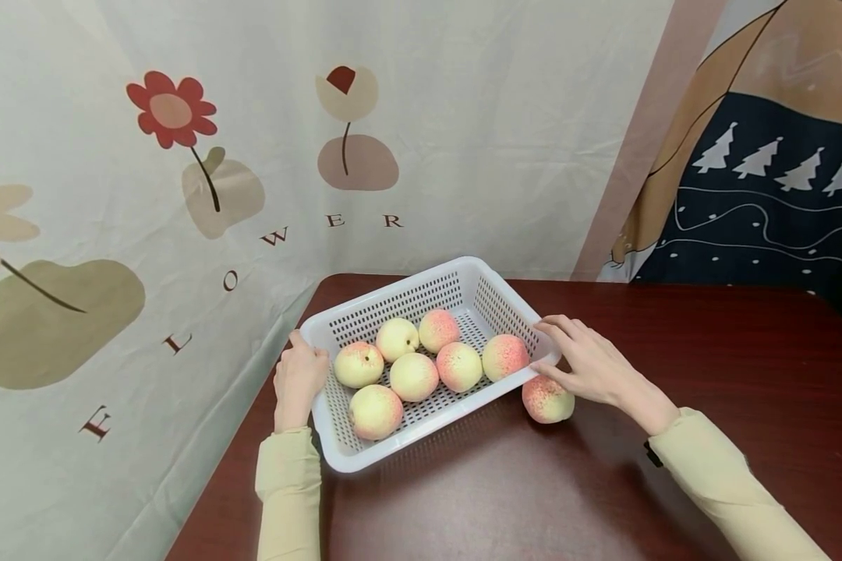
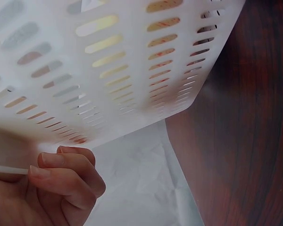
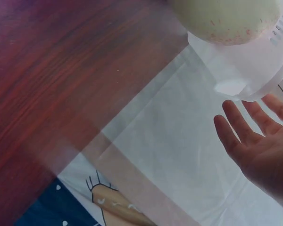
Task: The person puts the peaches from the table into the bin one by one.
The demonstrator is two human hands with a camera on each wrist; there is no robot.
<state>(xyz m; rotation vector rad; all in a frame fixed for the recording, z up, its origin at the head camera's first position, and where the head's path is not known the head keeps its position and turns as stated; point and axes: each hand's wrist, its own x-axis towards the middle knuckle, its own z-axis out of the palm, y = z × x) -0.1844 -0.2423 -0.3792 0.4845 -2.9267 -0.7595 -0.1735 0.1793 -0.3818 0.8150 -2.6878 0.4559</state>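
Note:
A white perforated plastic basket [image 1: 421, 425] sits at an angle over the table, with several peaches [image 1: 414, 377] inside. My left hand [image 1: 300, 382] grips its left rim, and the left wrist view shows that hand's curled fingers [image 2: 61, 172] at the rim beside the slotted wall. At the right corner is my right hand [image 1: 589, 362], fingers spread and fairly straight, fingertips right at the rim. One loose peach [image 1: 549, 400] lies outside the basket, just below that corner and partly hidden by it. This peach also looms large at the top of the right wrist view.
The dark red wooden table [image 1: 477, 499] meets a pale curtain [image 1: 498, 156] printed with flowers and letters along its left and back edges. Behind the table's right side hangs a brown and navy printed part of the cloth [image 1: 772, 195].

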